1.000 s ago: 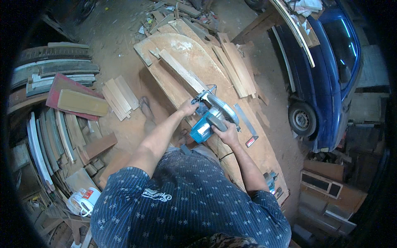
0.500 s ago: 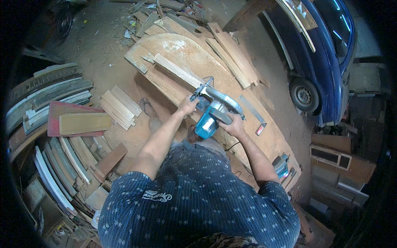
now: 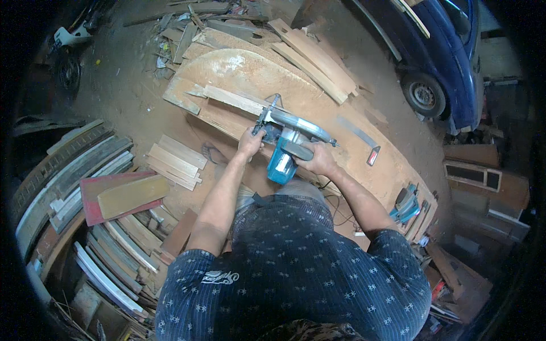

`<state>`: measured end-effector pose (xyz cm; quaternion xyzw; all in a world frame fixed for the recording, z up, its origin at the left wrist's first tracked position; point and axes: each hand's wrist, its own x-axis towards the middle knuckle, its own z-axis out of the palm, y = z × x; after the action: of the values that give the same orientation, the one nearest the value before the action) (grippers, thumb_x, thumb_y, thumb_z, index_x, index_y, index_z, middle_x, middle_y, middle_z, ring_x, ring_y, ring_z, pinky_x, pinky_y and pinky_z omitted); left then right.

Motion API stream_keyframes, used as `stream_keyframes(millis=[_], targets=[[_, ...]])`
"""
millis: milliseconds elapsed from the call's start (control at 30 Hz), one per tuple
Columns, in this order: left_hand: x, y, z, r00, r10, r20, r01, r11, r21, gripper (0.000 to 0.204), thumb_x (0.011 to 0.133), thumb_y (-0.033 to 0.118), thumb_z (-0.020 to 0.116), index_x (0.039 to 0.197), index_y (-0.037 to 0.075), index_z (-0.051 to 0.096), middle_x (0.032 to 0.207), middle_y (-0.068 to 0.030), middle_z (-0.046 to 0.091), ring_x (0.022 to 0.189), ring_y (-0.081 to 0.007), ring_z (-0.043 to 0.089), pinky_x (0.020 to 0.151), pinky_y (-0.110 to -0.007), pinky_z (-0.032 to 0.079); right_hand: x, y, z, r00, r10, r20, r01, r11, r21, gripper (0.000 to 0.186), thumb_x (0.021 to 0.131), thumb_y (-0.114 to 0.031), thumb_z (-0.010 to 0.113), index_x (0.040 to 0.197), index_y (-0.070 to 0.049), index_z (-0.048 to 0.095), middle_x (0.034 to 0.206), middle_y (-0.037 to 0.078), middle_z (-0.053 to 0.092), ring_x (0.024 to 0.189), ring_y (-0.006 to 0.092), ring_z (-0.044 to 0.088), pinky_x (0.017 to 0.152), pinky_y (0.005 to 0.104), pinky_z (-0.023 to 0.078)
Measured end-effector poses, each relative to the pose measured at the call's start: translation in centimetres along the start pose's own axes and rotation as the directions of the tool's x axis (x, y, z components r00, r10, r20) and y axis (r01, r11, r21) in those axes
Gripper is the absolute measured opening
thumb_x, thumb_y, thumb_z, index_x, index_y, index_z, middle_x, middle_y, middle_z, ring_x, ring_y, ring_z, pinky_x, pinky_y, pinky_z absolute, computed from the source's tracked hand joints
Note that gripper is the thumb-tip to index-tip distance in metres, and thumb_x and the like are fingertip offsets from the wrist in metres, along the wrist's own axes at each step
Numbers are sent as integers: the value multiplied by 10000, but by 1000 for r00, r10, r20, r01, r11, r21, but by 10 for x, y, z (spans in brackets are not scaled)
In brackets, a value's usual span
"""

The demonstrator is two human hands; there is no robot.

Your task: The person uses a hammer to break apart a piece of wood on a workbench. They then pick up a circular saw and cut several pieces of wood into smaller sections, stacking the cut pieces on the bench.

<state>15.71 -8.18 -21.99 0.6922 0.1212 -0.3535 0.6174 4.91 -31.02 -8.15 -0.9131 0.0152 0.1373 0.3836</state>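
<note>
Both of my hands are on a circular saw [image 3: 281, 166] with a teal motor housing and a silver blade guard. My right hand [image 3: 319, 159] wraps round its dark rear handle. At the front left of the saw, my left hand [image 3: 251, 143] closes on the tool near its base; the exact part gripped is partly hidden. The saw rests on a long wooden beam [image 3: 233, 99], which lies along the near side of the dusty wooden worktable [image 3: 227, 67]. The blade is hidden beneath the guard and base.
A try square [image 3: 365, 142] lies right of the saw. A teal power tool [image 3: 405, 204] sits at the table's right end. Loose boards [image 3: 313, 59] lie on the far side. Stacked curved wood pieces [image 3: 74, 170] fill the left. A blue car [image 3: 438, 62] stands at far right.
The saw has slid a little leftward along the beam, away from the try square, with both hands still on it. My view has turned slightly.
</note>
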Motion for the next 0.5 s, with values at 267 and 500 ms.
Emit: stream_keyframes(millis=[267,500], targets=[[10,18,-30,999,-23,25,21,998,56,291,953,238,659,1098,-8,603,849,-60,661,569,-110,587,517,-273,520,23,-21,7,1000,4,3,-4,999,33,441,713,-360,779,1056,-84,748,906,244,712,871,432,680,817,509,535],[15,24,-59,999,-25,40,24,999,35,256,964,260,656,1075,34,611,852,-36,641,573,-101,595,513,-262,515,43,-30,27,998,-52,-42,51,998,-20,440,702,-398,771,983,-61,738,903,242,711,867,443,670,825,531,531]])
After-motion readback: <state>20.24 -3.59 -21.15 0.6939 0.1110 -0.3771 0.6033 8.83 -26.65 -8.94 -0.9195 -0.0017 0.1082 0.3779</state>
